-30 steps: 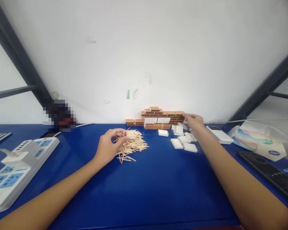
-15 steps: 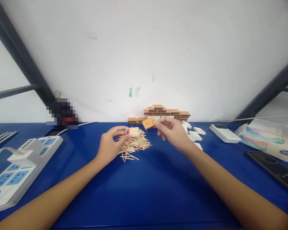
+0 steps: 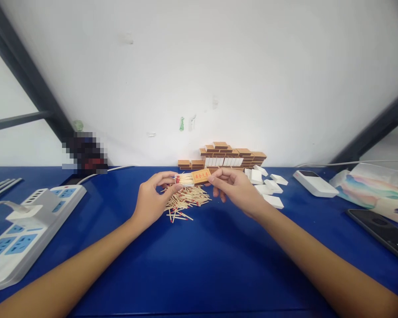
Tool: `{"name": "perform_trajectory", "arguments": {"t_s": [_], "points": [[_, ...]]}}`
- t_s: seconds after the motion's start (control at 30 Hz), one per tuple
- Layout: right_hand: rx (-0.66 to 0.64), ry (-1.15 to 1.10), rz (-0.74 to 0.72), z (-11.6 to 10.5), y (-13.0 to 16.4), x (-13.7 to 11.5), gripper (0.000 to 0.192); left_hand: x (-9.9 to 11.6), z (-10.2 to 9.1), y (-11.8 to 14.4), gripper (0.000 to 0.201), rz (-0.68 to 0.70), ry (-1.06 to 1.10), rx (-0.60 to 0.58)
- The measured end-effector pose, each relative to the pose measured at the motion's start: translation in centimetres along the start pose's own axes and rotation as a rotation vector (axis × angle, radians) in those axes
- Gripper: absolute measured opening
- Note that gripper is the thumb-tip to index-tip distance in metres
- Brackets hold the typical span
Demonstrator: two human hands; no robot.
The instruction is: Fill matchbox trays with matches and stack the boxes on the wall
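My left hand (image 3: pixel 156 194) grips a small white matchbox tray (image 3: pixel 184 180) filled with red-tipped matches, holding it above the loose heap. Between the thumb and fingers of my right hand (image 3: pixel 234 187) is an orange matchbox sleeve (image 3: pixel 201 176) with red characters on top. The sleeve's left end meets the tray's right end; whether the tray has slid inside I cannot tell. Below both lies a pile of loose matches (image 3: pixel 189 197) on the blue table (image 3: pixel 192 265).
Behind the hands, matchboxes (image 3: pixel 220 151) are stacked against the wall. White trays (image 3: pixel 273 202) lie right of my right hand. Farther right are a white device (image 3: pixel 315 183), a plastic packet (image 3: pixel 368 187) and a phone (image 3: pixel 381 232). A power strip (image 3: pixel 49 216) sits on the left.
My right hand has brought the sleeve left and slightly down, from apart to meeting the tray's end. My left hand keeps its hold on the tray. The view has shifted slightly.
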State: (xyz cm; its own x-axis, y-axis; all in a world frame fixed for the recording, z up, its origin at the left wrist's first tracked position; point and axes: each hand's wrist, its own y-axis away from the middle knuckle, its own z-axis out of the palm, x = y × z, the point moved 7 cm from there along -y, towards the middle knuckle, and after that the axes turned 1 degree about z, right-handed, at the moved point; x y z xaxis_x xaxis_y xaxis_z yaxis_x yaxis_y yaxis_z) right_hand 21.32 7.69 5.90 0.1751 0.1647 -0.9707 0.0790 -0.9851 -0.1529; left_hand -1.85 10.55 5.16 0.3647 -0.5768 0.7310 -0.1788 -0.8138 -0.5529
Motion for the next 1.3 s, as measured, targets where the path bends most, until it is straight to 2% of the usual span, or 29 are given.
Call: {"name": "perform_trajectory", "arguments": {"t_s": [0.3,0.53,0.87,1.03,1.2,1.3], "points": [[-0.100,-0.021,0.019,0.5,0.3,-0.5,0.041,0.4,-0.1,0.0,0.031,-0.002,0.054,0.023],[-0.099,-0.012,0.048,0.5,0.2,-0.2,0.034,0.0,0.1,0.0,0.033,-0.027,0.109,0.017],[-0.147,-0.041,0.035,0.9,0.7,-0.7,0.041,0.3,0.0,0.1,0.032,-0.009,0.099,0.013],[-0.216,-0.033,0.015,1.6,1.1,-1.1,0.040,0.4,0.2,0.1,0.032,0.007,0.096,-0.026],[-0.166,-0.058,-0.021,1.1,0.8,-1.3,0.042,0.2,0.6,0.1,0.033,0.002,0.149,-0.073],[-0.194,-0.076,-0.006,1.3,0.8,-0.9,0.044,0.2,0.7,0.2,0.032,-0.004,0.162,-0.079]]}}
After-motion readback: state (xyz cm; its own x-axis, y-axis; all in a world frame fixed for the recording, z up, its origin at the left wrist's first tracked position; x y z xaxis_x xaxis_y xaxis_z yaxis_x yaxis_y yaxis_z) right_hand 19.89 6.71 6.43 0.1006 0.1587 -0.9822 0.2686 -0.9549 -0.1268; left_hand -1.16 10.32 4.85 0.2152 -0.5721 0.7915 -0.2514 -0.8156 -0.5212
